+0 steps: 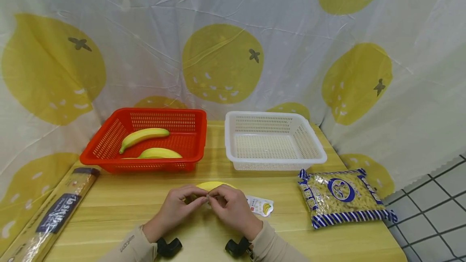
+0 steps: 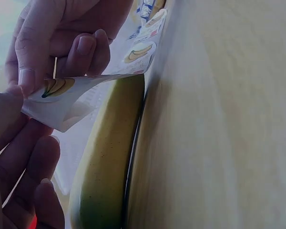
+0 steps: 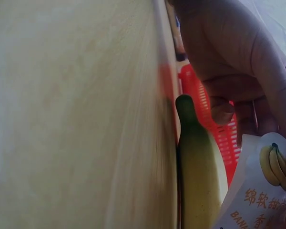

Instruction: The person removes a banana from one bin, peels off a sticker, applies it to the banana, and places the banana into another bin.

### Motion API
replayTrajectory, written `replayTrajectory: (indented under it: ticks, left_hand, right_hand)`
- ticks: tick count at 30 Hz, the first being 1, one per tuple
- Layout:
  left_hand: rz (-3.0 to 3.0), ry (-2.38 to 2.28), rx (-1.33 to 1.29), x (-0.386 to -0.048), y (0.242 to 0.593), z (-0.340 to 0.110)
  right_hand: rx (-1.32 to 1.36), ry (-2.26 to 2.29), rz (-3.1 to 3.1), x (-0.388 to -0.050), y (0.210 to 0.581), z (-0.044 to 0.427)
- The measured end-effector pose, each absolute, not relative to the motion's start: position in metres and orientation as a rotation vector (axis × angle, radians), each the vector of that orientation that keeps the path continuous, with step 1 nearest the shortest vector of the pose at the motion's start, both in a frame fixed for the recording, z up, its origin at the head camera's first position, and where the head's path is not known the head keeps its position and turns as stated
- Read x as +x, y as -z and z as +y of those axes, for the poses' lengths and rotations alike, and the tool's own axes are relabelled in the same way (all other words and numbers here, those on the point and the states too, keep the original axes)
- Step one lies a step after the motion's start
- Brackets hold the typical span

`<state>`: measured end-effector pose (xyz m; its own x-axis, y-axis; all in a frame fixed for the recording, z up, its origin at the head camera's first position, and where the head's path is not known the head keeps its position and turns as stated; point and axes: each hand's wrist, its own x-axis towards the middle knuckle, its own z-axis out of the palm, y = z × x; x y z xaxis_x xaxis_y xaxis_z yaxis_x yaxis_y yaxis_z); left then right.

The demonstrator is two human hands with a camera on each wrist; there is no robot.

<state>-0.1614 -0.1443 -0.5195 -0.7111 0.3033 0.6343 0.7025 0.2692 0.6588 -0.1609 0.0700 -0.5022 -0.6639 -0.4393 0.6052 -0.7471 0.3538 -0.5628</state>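
A paper strip of banana stickers (image 2: 78, 90) runs between my hands. My left hand (image 1: 180, 205) pinches its end between thumb and fingers. My right hand (image 1: 233, 209) pinches the same strip right beside it, the fingertips of both hands almost meeting. Past the right hand, the strip's free part (image 1: 260, 205) trails over the table. A banana picture and printed lettering show on one sticker (image 3: 257, 191) in the right wrist view. Just behind the hands lies a yellow banana (image 1: 214, 185) with greenish ends, partly hidden by them in the head view.
At the back left, a red basket (image 1: 145, 165) holds bananas (image 1: 145, 136). A white basket (image 1: 276, 165) stands to its right. A bag of pasta (image 1: 342, 197) lies at the table's right side, and a long pack (image 1: 58, 213) lies along the left edge. A patterned curtain (image 1: 291, 60) hangs behind.
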Motion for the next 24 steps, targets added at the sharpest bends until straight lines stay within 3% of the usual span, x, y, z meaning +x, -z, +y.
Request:
replayTrajectory:
  ticks: [24]
  left_hand:
    - [-2.230, 1.454, -0.873, -0.1579, 0.5138, -0.1461]
  right_hand:
    - [1.075, -1.199, -2.255, -0.1607, 0.5014, 0.0713]
